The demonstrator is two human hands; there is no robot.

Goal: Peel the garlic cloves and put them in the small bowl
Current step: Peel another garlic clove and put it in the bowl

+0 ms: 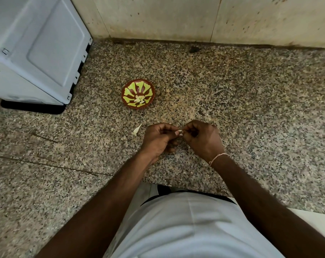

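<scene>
**Peeling under way, bowl part-filled**

On the speckled granite counter (pixel 232 86), a loose garlic clove (pixel 137 129) is lying just left of the hands, apparently waiting. The left hand (pixel 157 139) and right hand (pixel 202 139) are pinching another clove (pixel 180 132) between fingertips, working its skin. Beyond, the small painted bowl (pixel 138 93) is holding a few peeled cloves.

speckled granite counter (pixel 232 94) | small bowl (pixel 127 89) | loose garlic clove (pixel 136 129) | white appliance (pixel 36 53)
</scene>
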